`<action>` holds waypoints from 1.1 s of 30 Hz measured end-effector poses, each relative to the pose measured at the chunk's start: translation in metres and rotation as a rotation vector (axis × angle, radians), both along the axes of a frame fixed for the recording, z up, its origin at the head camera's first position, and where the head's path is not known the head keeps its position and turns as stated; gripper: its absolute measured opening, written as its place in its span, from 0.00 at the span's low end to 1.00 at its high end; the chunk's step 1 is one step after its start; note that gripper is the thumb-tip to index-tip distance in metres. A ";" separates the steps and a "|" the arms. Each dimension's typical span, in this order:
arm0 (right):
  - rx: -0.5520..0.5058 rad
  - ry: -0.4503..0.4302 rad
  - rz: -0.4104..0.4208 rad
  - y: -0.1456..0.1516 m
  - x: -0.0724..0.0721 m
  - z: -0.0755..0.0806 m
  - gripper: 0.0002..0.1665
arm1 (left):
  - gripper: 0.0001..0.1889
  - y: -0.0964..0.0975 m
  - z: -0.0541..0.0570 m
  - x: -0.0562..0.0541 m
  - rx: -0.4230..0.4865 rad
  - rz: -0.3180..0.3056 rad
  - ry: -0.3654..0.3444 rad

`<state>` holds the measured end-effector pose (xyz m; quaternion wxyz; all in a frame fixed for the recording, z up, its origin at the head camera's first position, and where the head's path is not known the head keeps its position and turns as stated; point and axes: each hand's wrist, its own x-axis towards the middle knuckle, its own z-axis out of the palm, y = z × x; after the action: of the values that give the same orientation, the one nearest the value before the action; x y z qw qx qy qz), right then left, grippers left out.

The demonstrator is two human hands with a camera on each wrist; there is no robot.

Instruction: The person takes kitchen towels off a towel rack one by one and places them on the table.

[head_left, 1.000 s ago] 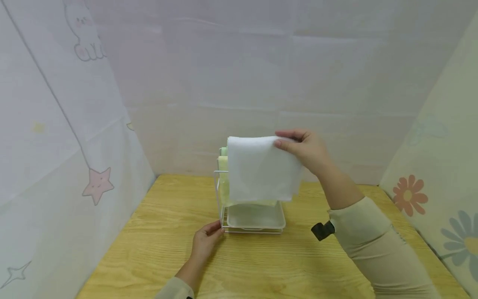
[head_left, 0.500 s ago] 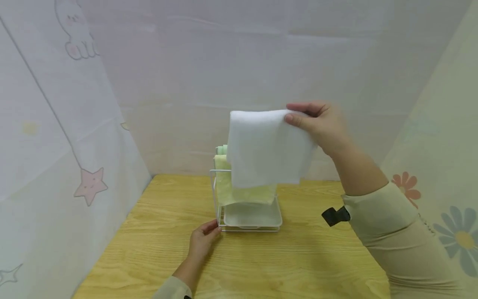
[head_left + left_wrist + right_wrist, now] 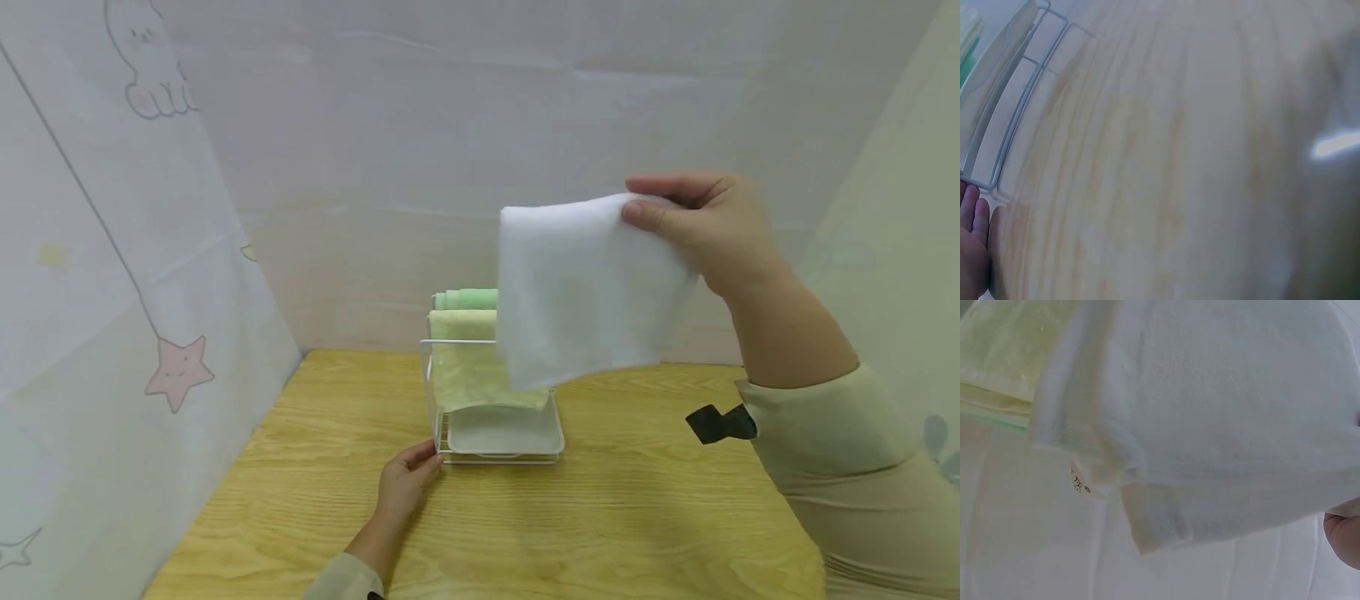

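So, biggest thing down to smallest:
table [image 3: 300, 467]: light wood, everything sits on it
white towel [image 3: 585, 292]: folded, up in the air, right of and above the rack
rack [image 3: 442, 400]: white wire, yellow towel [image 3: 468, 367] and green towel [image 3: 468, 298] draped over its bars
right hand [image 3: 712, 229]: pinching the white towel's top corner
left hand [image 3: 405, 487]: relaxed fingers resting against the rack's front-left base corner
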<state>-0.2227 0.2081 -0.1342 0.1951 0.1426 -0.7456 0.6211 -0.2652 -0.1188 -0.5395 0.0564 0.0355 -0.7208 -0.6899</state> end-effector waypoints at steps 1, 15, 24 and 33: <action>-0.013 -0.003 0.004 0.004 0.002 0.000 0.13 | 0.17 0.000 0.000 0.000 0.002 -0.002 -0.003; 0.218 -0.142 -0.220 0.052 0.023 -0.030 0.13 | 0.18 -0.003 0.004 0.002 -0.007 -0.005 0.009; 0.123 -0.251 -0.157 0.075 0.031 -0.073 0.15 | 0.17 -0.003 0.006 0.004 0.007 0.016 0.000; 0.386 -0.301 -0.265 0.095 0.036 -0.123 0.18 | 0.19 -0.006 0.004 0.005 0.031 -0.022 -0.021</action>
<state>-0.1867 0.3027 -0.2574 0.1310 -0.0154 -0.8827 0.4510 -0.2601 -0.1246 -0.5359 0.0406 0.0358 -0.7111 -0.7010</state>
